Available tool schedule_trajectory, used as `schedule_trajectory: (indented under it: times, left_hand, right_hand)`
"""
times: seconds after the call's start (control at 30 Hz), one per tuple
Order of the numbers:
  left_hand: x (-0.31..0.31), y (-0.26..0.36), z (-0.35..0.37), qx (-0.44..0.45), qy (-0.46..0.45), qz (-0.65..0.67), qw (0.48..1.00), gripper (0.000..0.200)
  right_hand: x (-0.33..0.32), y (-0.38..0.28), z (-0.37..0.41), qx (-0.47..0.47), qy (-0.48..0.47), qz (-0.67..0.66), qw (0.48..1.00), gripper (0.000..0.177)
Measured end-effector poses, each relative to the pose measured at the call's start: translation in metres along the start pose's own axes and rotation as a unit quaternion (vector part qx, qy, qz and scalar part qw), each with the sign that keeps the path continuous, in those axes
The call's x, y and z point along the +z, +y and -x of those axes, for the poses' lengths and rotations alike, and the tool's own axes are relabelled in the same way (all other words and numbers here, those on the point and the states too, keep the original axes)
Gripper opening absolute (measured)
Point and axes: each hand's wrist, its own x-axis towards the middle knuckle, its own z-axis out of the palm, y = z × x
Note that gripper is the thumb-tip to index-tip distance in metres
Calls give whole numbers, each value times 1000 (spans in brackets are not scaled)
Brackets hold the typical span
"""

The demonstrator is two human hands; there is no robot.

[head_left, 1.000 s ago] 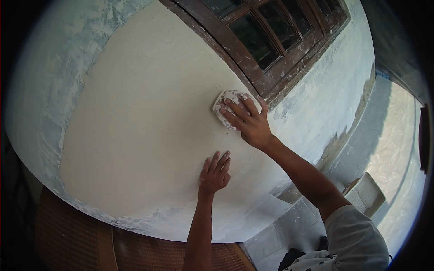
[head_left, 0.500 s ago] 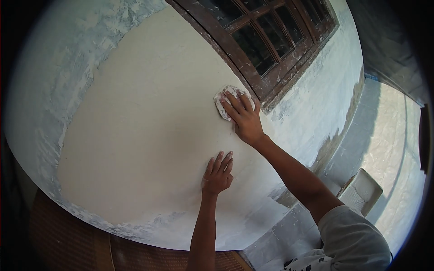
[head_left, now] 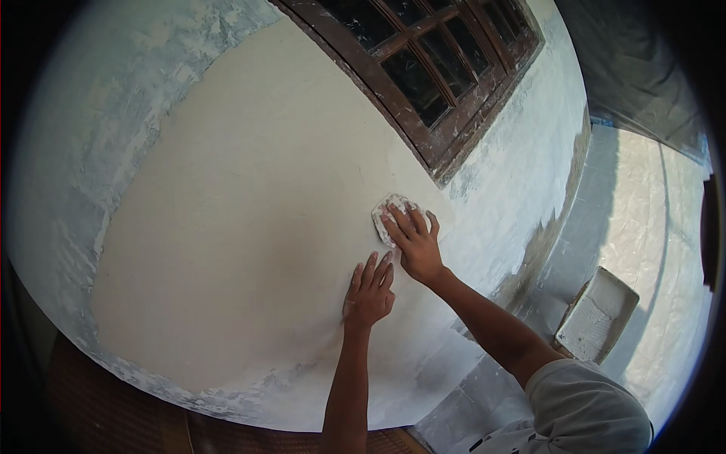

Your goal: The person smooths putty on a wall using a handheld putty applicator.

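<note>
A rounded sponge-like pad (head_left: 388, 216), crusted with white, lies flat against the wall (head_left: 249, 189). My right hand (head_left: 418, 246) grips it with fingers spread over its back, just below the window's lower corner. Lower and slightly to the left, my left hand (head_left: 369, 293) rests palm down on the wall with its fingers stretched out, holding nothing. Around both hands the wall has a smooth beige coat, ringed by rougher grey-white patches.
A brown wooden window (head_left: 423, 76) with dark panes is set in the wall above. On the grey tiled floor at right stands a paint tray (head_left: 597, 318), beside a sheet of plastic (head_left: 650, 219). Brown woven matting (head_left: 106, 401) lies at lower left.
My right hand has slid the pad down the wall, away from the window corner and closer to my left hand. The left hand stays flat in about the same place.
</note>
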Motion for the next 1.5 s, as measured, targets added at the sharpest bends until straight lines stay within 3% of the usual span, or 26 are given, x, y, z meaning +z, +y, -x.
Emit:
schedule_trajectory:
  times: [0.1,0.23,0.3,0.4,0.5,0.53,0.63,0.7,0.83,0.9,0.97,1.1,1.17,1.37,1.5]
  left_hand:
    - [4,0,2,-1,3,19,1000,44]
    - [0,1,1,-1,7,9,1000,45]
    - [-3,0,-1,5,-16,-44,999,44]
    - [5,1,2,-9,5,-24,1000,43]
    - [16,0,7,-19,17,-4,1000,45]
    - [15,0,9,-6,-19,-33,999,43]
    - [6,-1,3,8,3,-30,1000,44]
    - [2,2,-1,-2,10,-24,1000,42]
    - [7,0,4,-2,5,-28,1000,41]
    - [10,3,4,-11,6,-21,1000,41]
    - [7,1,2,-11,-11,-45,999,40]
    - [5,3,2,-14,-4,-35,999,40]
    - [4,2,1,-10,-1,-39,999,41]
    - [5,4,2,-20,-15,-43,999,38]
    - [4,3,1,-14,-11,-48,999,38]
  right_hand:
    - [-8,7,40,0,-12,4,1000,63]
    - [-36,-10,-62,15,91,-18,996,69]
    - [-17,-15,-71,28,61,26,997,70]
    - [-6,-54,-13,112,7,-38,993,70]
    - [-18,-68,27,44,-43,-70,996,74]
    - [-24,-63,11,44,-42,-69,996,74]
    - [-40,-30,-77,68,88,-11,994,66]
    - [-35,-7,-120,80,97,60,990,61]
    - [-8,-9,-79,44,40,12,998,64]
    - [-12,-18,-27,-12,-43,-5,999,65]
    - [-26,-19,-16,-24,-57,-41,997,65]
    - [-38,-1,-96,-3,60,-3,998,60]
    - [-29,8,-113,-13,60,18,998,59]
    - [-31,17,4,-98,-54,-34,993,65]
    - [-45,23,-69,-78,37,-63,994,68]
